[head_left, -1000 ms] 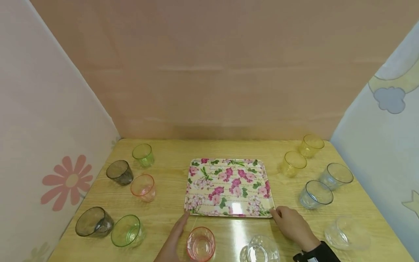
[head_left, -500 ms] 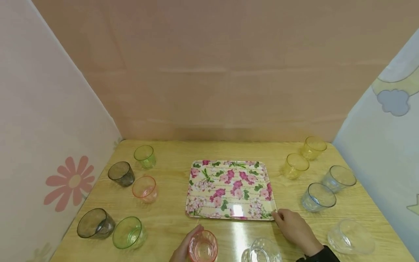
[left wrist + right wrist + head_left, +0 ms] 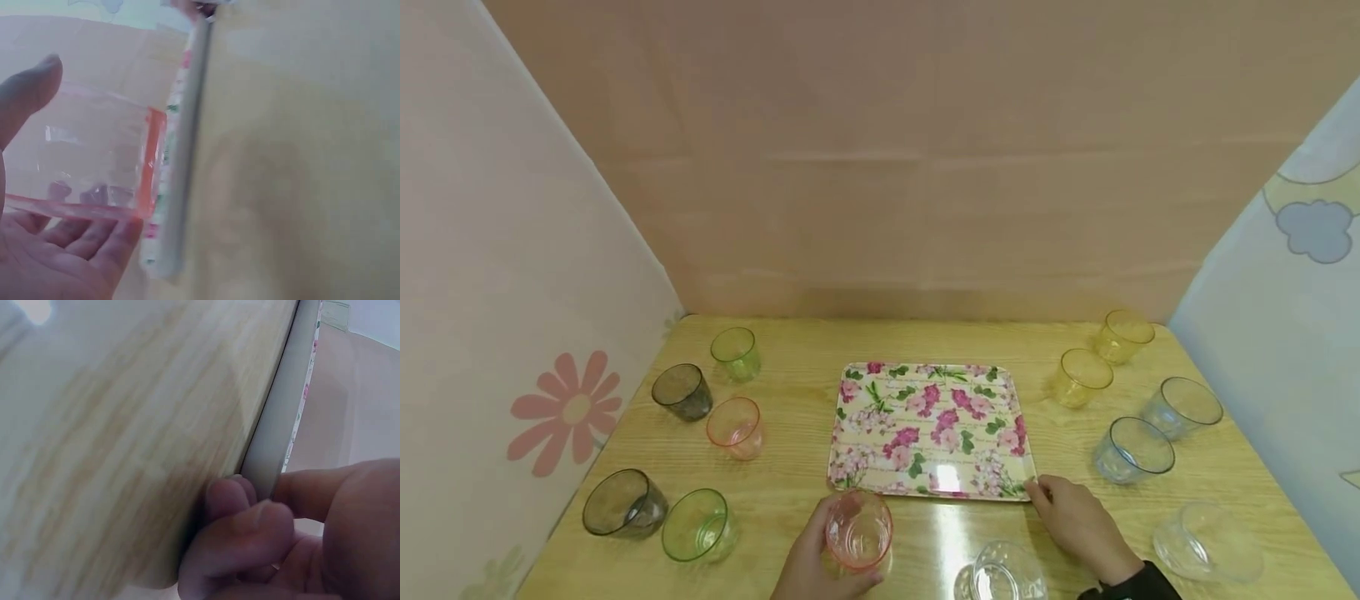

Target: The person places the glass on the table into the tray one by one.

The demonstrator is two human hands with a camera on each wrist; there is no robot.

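Observation:
My left hand [image 3: 812, 554] grips a clear glass tumbler with a red rim [image 3: 859, 533], fingers wrapped round its side and thumb opposite. The tumbler is close to the near edge of a flower-printed tray [image 3: 928, 433], and its red rim [image 3: 150, 162] overlaps that edge in the left wrist view. At the tray's near right corner, my right hand [image 3: 1078, 521] pinches the rim between thumb and curled fingers [image 3: 250, 525]. A colourless glass tumbler [image 3: 1006, 575] stands in front of the tray, between the two hands.
On the left of the wooden table [image 3: 790, 400] stand grey tumblers [image 3: 625, 504], green ones [image 3: 700, 525] and a red one [image 3: 736, 429]. Yellow tumblers [image 3: 1084, 379], blue-tinted ones [image 3: 1133, 450] and a colourless one [image 3: 1206, 542] stand right. A cloth wall [image 3: 880, 167] rises behind.
My left hand has come off the tray's near left corner, taken hold of the red-rimmed tumbler and brought it up towards the tray. My right hand stays at its corner.

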